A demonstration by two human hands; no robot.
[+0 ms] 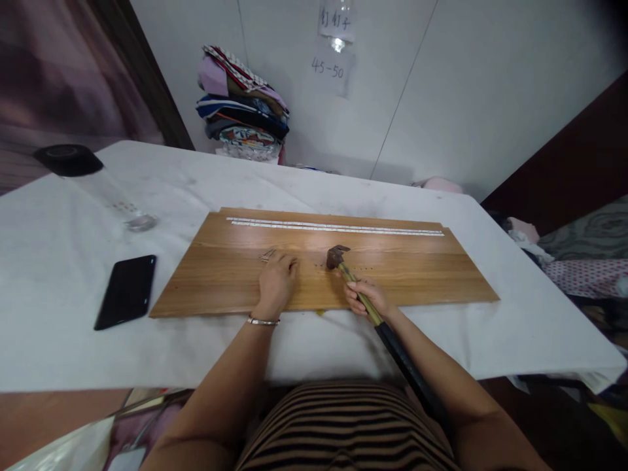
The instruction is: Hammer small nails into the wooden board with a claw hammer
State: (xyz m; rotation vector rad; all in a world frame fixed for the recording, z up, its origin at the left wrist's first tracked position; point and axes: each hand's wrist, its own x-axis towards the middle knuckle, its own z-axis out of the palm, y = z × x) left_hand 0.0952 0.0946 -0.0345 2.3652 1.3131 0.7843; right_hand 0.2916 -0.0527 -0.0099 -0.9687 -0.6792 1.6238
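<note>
My right hand (362,296) is wrapped round the handle of a claw hammer (371,313). The hammer's rusty head rests at or just over a wooden board (206,281); the dark lower handle runs back along my forearm. On the board lies my left hand (277,280), fingers curled and pinched together, so whatever they may hold is hidden. Touching or close to its fingertips is a small bunch of loose nails (267,255). A row of small dark nail heads (363,268) dots the board on both sides of the hammer head.
Two white measuring strips (333,227) run along the board's far side. Left of the board, a black phone (126,291) and a clear bottle (118,199) with a black cap lie on the white tablecloth (59,261). Folded clothes (245,104) are stacked by the wall.
</note>
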